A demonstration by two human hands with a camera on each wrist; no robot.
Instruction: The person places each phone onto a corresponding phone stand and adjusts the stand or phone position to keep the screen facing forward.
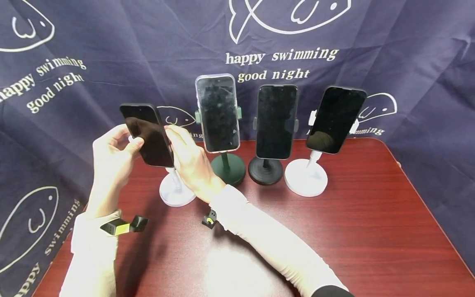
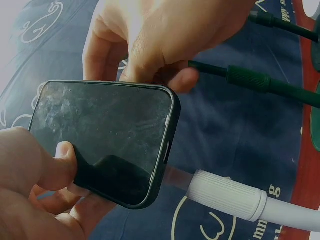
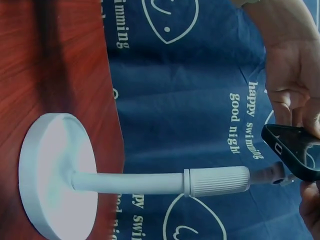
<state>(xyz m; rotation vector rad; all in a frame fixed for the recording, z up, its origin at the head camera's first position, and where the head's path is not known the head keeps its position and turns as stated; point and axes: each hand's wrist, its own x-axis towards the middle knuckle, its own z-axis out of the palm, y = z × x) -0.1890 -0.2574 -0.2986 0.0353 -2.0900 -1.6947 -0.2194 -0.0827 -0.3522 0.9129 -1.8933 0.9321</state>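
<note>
A black smartphone [image 1: 150, 138] in a dark case leans over a white phone stand [image 1: 174, 193] at the left of the row. My left hand [image 1: 113, 159] grips the phone's left edge, its thumb on the front and fingers behind. At the opposite edge, my right hand [image 1: 193, 163] holds the phone with curled fingers that partly pass behind it. In the left wrist view the screen of the smartphone [image 2: 105, 130] is dark and smudged. The stand's ribbed collar [image 3: 219, 181] and stem show in the right wrist view; its clamp is mostly hidden behind the phone.
To the right stand a green stand [image 1: 228, 169] with a clear-cased phone [image 1: 218, 113], a black stand [image 1: 265, 170] with a phone [image 1: 277, 121], and another white stand [image 1: 306, 177] with a tilted phone [image 1: 335, 119]. Behind the red-brown table [image 1: 371, 231] hangs a blue printed cloth [image 1: 148, 49].
</note>
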